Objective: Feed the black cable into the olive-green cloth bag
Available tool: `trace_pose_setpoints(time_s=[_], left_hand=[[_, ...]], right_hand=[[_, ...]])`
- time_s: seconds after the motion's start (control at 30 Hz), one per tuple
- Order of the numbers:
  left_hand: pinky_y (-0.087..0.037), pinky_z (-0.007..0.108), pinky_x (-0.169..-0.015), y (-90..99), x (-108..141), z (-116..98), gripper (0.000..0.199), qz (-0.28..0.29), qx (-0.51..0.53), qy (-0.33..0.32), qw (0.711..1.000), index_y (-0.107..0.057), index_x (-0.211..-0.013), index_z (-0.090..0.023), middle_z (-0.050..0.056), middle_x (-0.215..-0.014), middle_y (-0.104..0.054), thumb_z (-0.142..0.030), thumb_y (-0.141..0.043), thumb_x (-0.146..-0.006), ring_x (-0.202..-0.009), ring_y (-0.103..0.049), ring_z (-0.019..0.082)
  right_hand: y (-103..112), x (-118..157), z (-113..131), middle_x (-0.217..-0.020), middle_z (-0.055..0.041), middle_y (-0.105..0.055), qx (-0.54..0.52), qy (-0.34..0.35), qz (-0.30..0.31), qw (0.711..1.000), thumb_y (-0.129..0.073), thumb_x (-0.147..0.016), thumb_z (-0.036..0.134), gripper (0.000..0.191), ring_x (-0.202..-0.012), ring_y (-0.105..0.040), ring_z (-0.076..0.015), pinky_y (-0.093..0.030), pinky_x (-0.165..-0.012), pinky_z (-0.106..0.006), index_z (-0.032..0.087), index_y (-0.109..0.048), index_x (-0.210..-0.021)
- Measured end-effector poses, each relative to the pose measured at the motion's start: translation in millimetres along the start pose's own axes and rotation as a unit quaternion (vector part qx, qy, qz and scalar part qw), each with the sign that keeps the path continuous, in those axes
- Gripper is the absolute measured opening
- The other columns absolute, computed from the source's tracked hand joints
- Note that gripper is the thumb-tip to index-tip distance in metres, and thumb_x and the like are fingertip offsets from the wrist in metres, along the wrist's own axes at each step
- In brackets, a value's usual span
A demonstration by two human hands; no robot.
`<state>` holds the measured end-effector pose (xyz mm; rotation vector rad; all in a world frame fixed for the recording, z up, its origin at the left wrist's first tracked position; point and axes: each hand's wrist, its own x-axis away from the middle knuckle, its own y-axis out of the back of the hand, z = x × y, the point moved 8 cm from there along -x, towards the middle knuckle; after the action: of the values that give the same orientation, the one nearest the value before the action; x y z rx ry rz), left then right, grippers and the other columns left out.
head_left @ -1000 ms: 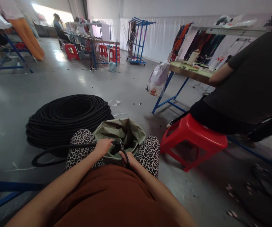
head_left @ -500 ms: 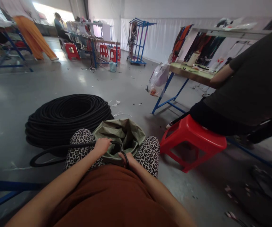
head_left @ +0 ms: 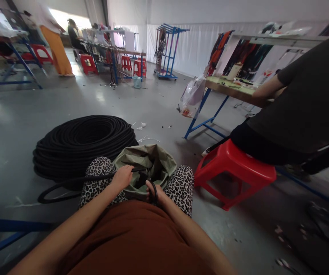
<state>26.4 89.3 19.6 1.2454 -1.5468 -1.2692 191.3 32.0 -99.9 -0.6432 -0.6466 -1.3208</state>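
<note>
A thick black cord [head_left: 95, 177] runs from the loose loop at the left across my left knee. My left hand [head_left: 123, 178] is closed around it near its end, over the mouth of an open green sack [head_left: 164, 162] between my knees. My right hand [head_left: 155, 193] is closed on the black handles of scissors [head_left: 154, 188]. Their blades point up toward the cord's end; whether they touch it cannot be made out. Beyond my left knee, a large coil of black cord [head_left: 81, 147] lies on the floor.
Close on the right, a person in dark clothes [head_left: 304, 99] sits on a red stool [head_left: 236, 172] at a worktable [head_left: 227, 88]. A clear plastic bag [head_left: 192, 95] hangs from its corner. Blue metal bars [head_left: 12, 225] cross the lower left. Farther back are a blue rack [head_left: 168, 51], tables and people.
The scissors' handles have spread and tilted slightly in my right hand. My left hand has shifted slightly left and up with the cord. The far person in orange trousers has moved right.
</note>
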Motion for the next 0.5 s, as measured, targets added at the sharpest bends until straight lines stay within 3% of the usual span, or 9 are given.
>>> trace_pose_setpoints(time_s=[0.2,0.33,0.5], left_hand=[[-0.047,0.038,-0.093,4.0,2.2,5.1,0.034,-0.028,0.020,0.024,0.999,-0.063,-0.119,-0.016,0.012,-0.116,-0.070,-0.021,-0.043,-0.092,-0.109,-0.064,0.026],[-0.047,0.037,-0.093,3.8,2.7,1.5,0.034,-0.026,0.041,0.029,0.998,-0.064,-0.119,-0.017,0.011,-0.116,-0.071,-0.022,-0.044,-0.092,-0.108,-0.064,0.024],[-0.046,0.037,-0.095,1.7,6.2,-5.4,0.034,-0.010,0.058,0.017,0.998,-0.064,-0.118,-0.017,0.010,-0.117,-0.071,-0.021,-0.045,-0.091,-0.109,-0.064,0.023]], right_hand=[[-6.4,-1.2,2.7,-0.060,-0.0007,-0.059,-0.034,0.042,0.060,0.997,-0.064,-0.087,0.054,0.042,-0.049,-0.059,-0.0122,-0.049,-0.051,-0.023,0.014,-0.057,-0.079],[-8.8,-5.5,4.9,-0.062,-0.0007,-0.061,-0.002,0.102,0.086,0.991,-0.065,-0.080,0.064,0.050,-0.054,-0.060,-0.0134,-0.045,-0.053,-0.023,0.015,-0.058,-0.077],[-8.9,-15.2,0.1,-0.061,-0.0005,-0.059,0.007,0.111,0.086,0.990,-0.064,-0.074,0.071,0.056,-0.055,-0.059,-0.0142,-0.044,-0.054,-0.025,0.015,-0.056,-0.073]])
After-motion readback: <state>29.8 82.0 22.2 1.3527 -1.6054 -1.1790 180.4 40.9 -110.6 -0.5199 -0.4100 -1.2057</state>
